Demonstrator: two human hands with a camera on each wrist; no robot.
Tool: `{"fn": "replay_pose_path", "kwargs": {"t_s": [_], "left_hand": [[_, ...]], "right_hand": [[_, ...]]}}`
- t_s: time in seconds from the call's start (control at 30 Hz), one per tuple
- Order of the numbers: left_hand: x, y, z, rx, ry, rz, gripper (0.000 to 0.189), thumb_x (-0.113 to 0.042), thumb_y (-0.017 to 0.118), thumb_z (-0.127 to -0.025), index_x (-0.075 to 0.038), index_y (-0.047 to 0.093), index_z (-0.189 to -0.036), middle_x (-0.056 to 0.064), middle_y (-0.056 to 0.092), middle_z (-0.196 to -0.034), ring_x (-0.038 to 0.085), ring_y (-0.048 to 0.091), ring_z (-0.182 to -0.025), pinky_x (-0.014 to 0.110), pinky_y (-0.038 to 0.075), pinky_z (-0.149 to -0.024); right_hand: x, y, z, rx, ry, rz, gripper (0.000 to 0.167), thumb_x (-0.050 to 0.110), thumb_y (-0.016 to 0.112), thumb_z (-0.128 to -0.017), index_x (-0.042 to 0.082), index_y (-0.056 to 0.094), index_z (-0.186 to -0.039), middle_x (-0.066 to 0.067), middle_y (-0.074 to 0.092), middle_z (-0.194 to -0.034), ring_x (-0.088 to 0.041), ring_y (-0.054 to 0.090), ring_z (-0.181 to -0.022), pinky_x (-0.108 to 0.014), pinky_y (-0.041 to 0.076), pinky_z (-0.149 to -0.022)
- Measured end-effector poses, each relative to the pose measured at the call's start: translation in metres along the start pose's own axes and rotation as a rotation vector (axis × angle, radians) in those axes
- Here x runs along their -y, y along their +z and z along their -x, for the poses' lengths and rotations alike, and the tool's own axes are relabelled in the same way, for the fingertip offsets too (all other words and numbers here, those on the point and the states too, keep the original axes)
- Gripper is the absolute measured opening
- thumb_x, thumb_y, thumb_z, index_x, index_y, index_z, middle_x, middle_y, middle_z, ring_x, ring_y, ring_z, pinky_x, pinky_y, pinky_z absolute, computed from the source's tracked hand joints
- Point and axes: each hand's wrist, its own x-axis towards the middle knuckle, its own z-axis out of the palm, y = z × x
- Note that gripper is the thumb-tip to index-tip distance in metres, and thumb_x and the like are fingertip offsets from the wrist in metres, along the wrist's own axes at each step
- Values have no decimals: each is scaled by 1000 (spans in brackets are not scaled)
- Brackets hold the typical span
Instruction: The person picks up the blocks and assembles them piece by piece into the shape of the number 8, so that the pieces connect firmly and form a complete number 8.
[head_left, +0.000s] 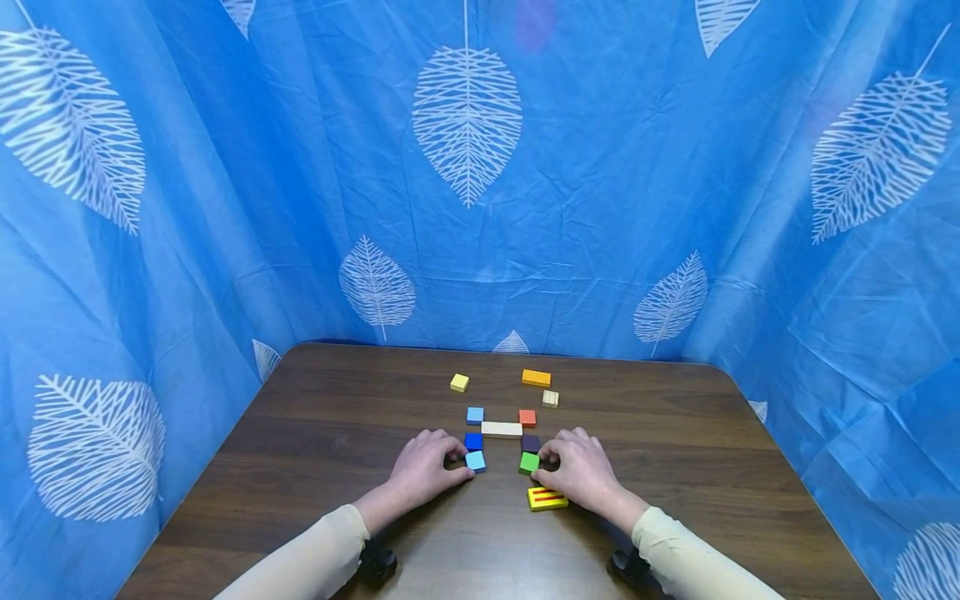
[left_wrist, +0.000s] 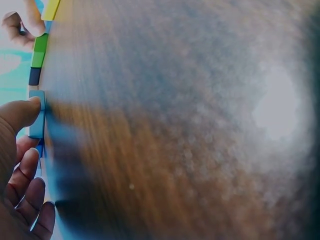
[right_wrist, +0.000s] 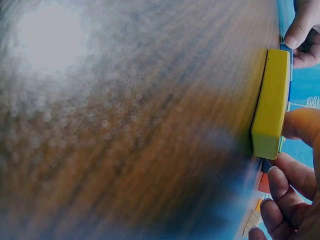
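My left hand (head_left: 423, 468) pinches a light blue block (head_left: 476, 462) between thumb and index finger. In the left wrist view the thumb lies on the near face of that light blue block (left_wrist: 36, 120). Opposite, my right hand (head_left: 581, 468) pinches a green block (head_left: 528, 462) at its right side. Directly behind the light blue block is a dark blue block (head_left: 473, 442), and behind the green one a dark purple block (head_left: 530, 443). A yellow block with red stripes (head_left: 547, 499) lies just in front of my right hand; in the right wrist view this yellow block (right_wrist: 270, 105) largely hides the green one.
A long cream block (head_left: 502, 430) spans the middle, with a blue block (head_left: 476, 415) and a red-orange block (head_left: 527, 417) behind its ends. Farther back lie a pale yellow block (head_left: 460, 382), an orange block (head_left: 536, 377) and a striped wooden block (head_left: 551, 399). Blue curtains (head_left: 465, 275) surround the table.
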Motion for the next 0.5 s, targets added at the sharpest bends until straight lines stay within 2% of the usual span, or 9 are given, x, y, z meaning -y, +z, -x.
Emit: {"fn": "replay_pose_path", "kwargs": {"t_s": [0.5], "left_hand": [[0,1,0,-14,6,-1,30,-46,82,-85,-19,75,-98,-11,59,-87,12,49,-85,34,44,-77]], "right_hand": [[0,1,1,4,8,-2,27,40,89,-75,20,77,-89,13,52,-78,-13,44,-80,-37,36,-72]]}}
